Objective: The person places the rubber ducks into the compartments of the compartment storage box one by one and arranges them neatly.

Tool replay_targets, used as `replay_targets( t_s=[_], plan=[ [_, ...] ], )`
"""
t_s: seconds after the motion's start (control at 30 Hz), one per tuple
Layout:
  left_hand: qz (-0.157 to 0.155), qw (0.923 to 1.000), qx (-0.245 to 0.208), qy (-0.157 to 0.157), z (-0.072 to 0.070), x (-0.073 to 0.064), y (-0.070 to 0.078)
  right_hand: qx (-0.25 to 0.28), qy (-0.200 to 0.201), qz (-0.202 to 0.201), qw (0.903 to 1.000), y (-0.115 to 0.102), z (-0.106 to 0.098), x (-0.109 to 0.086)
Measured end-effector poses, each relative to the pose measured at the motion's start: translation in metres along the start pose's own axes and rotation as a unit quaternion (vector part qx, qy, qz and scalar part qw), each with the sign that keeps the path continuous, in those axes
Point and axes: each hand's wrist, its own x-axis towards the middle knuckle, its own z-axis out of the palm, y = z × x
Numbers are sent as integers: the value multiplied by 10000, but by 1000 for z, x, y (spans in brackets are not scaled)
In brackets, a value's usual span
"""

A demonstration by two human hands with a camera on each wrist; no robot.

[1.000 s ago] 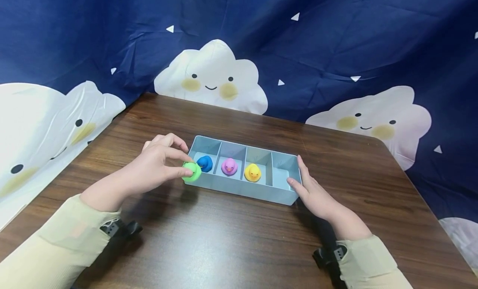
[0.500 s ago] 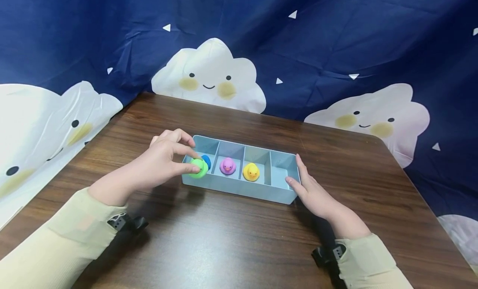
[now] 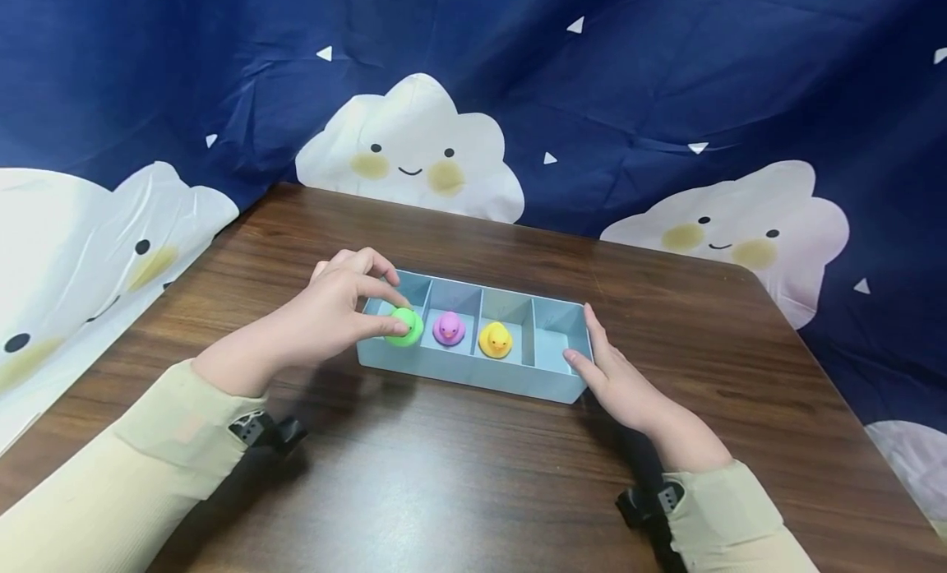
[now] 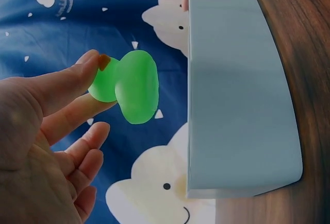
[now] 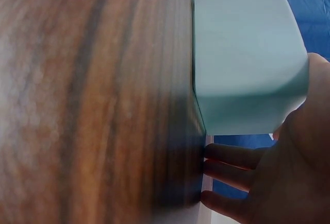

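Observation:
My left hand [image 3: 344, 302] pinches a green toy duck [image 3: 405, 330] between thumb and fingertips, over the left compartment of a pale blue-grey divided box [image 3: 473, 371]. In the left wrist view the green duck [image 4: 136, 87] shows above the level of the box rim [image 4: 189, 80], apart from it. A pink duck [image 3: 449, 330] and a yellow duck [image 3: 496, 340] sit in the two middle compartments. The blue duck is hidden behind the green one. My right hand [image 3: 617, 376] grips the box's right end, thumb over the rim, index finger along the outer end wall.
The box stands on a dark brown wooden table [image 3: 473, 482]. Behind the table hangs a navy cloth [image 3: 562, 88] printed with white clouds. A black wrist camera [image 3: 270, 432] is strapped at the left sleeve, another wrist camera [image 3: 644, 503] at the right.
My left hand has carried the green duck to the right, from the box's left front corner to over the left compartment, covering the blue duck from view. The right hand has stayed at the box.

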Motion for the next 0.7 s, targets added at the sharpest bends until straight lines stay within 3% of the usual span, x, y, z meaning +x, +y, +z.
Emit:
replay_targets(
  t_s=[0.23, 0.47, 0.7],
  plan=[
    [-9, 9998, -198, -93, 2, 5, 3, -12, -26, 35, 10000, 0, 0, 2],
    [33, 9988, -406, -272, 16, 14, 11, -10, -18, 50, 10000, 0, -1, 1],
    [248, 9987, -407, -181, 27, 25, 19, -7, -12, 30, 10000, -1, -1, 0]
  ],
)
